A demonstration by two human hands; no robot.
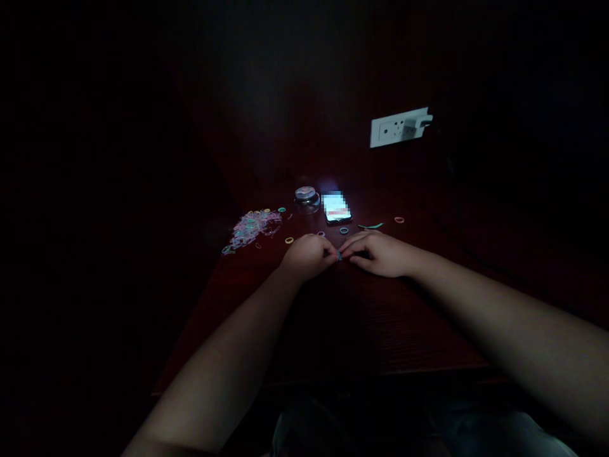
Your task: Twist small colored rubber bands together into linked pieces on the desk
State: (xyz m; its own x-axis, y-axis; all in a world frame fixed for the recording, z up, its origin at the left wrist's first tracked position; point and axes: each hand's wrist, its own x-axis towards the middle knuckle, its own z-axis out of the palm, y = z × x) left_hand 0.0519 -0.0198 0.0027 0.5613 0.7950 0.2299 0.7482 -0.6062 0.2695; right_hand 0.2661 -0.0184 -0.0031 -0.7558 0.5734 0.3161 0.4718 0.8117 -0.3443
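Note:
My left hand (309,257) has its thumb and index finger pinched on a small blue elastic band (339,255), held low over the dark red table (371,317). From the other side, my right hand (380,252) reaches in with its fingers stretched toward the band. Its fingertips are at or just beside the band, and its thumb stays apart from them. The band is tiny and partly covered by fingers, so its exact shape is unclear. Just beyond the hands lie a dark blue-grey ring band (344,231) and a purple one (321,234).
A pile of pastel elastic bands (252,228) spreads at the left. A yellow band (289,240), a green strip (371,226) and a pink band (399,219) lie apart. Behind stand a round lidded jar (306,198) and a lit phone (336,208). A socket (392,129) is on the wall.

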